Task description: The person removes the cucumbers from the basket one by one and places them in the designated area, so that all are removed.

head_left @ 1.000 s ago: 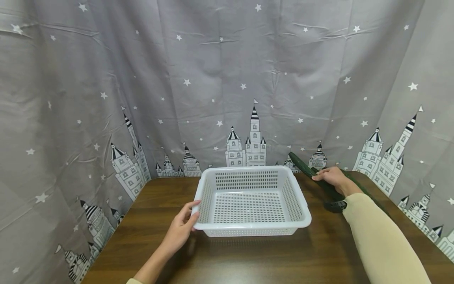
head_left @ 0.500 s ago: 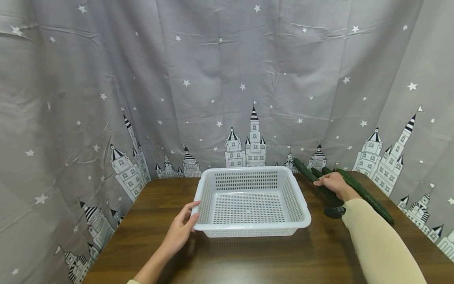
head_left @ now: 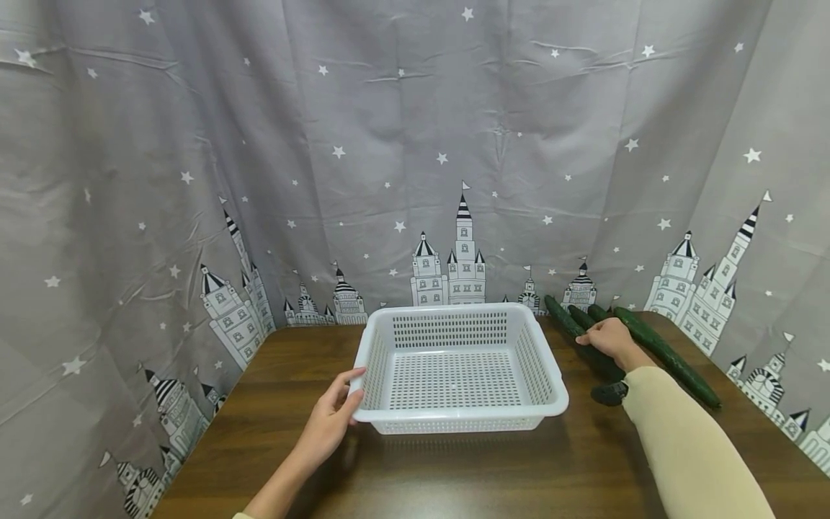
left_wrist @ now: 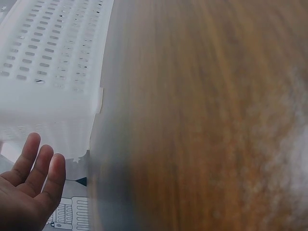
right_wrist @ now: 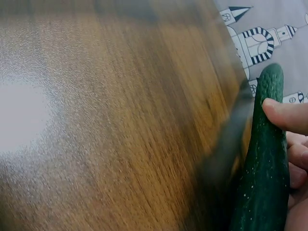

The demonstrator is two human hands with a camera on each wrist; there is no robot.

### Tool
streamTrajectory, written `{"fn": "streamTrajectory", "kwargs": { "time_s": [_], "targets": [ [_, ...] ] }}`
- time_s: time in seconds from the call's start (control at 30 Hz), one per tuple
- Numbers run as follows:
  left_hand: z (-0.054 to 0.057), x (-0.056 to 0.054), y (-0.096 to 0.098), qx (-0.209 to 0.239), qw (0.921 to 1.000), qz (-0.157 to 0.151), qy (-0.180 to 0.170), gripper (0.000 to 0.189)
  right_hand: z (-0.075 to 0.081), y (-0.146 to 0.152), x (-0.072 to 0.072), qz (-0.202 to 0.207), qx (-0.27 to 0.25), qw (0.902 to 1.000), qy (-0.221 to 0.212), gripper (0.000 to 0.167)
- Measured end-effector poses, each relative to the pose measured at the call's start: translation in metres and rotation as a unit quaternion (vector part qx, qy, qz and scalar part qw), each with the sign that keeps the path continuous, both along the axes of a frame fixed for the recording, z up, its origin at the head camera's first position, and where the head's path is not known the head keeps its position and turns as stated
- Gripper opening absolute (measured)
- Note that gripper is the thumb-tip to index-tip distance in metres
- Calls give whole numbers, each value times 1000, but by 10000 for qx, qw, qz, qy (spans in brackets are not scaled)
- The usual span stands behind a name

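My left hand [head_left: 331, 414] holds the left rim of a white plastic basket [head_left: 454, 412], thumb and index finger at its edge. In the left wrist view several fingers of the left hand [left_wrist: 33, 187] show below the perforated basket wall [left_wrist: 53, 53]. To the right of the basket, my right hand [head_left: 609, 340] grips a long dark green cucumber [head_left: 561, 316]. The right wrist view has the thumb [right_wrist: 284, 115] pressed on this cucumber [right_wrist: 262, 178], with curled fingers on its far side. Its near part is hidden in the head view.
More cucumbers lie beside the right hand, one long cucumber [head_left: 668, 353] at its right and others partly covered behind it. The brown wooden table [head_left: 467, 476] ends at a grey curtain [head_left: 363, 108] printed with castles and stars.
My right hand has lowered the gripped cucumber toward the table and shifted it slightly right. The other cucumbers show more fully. My left hand and the basket have stayed put.
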State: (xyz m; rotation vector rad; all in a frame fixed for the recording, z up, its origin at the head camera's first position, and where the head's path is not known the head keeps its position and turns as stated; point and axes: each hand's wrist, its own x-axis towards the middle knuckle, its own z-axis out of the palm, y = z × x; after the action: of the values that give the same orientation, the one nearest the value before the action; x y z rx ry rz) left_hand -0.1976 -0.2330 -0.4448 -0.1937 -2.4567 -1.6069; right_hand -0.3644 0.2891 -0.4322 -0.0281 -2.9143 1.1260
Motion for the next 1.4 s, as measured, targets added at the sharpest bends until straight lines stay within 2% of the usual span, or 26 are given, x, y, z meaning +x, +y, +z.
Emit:
{"fn": "streamTrajectory", "kwargs": {
  "time_s": [0.1, 0.27, 0.4, 0.5, 0.7, 0.97, 1.27, 1.4],
  "targets": [
    [-1, 0, 0, 5, 10000, 15, -3, 39, -2, -2, -3, 56, 246, 9997, 63, 25],
    [-3, 1, -1, 39, 10000, -5, -25, 39, -10, -4, -7, 108, 733, 9972, 113, 46],
    [-2, 1, -1, 19, 10000, -53, 39, 39, -10, -8, -5, 36, 953, 9954, 12, 47],
    [-1, 1, -2, -26, 9999, -74, 109, 39, -9, -12, -2, -90, 1048, 9944, -123, 44],
    [0, 0, -4, -42, 10000, -35, 49, 39, -9, -16, 0, -265, 1239, 9918, -147, 22],
    [-3, 1, -3, -35, 9999, -81, 115, 39, -8, -9, -1, -380, 1386, 9896, -9, 14],
    [-1, 2, -4, -43, 9999, -17, 159, 38, -9, -10, 1, -327, 1494, 9882, -67, 45],
    [0, 3, -4, -100, 9999, -13, 23, 39, -12, -9, 2, -358, 1568, 9869, -129, 50]
  ]
}}
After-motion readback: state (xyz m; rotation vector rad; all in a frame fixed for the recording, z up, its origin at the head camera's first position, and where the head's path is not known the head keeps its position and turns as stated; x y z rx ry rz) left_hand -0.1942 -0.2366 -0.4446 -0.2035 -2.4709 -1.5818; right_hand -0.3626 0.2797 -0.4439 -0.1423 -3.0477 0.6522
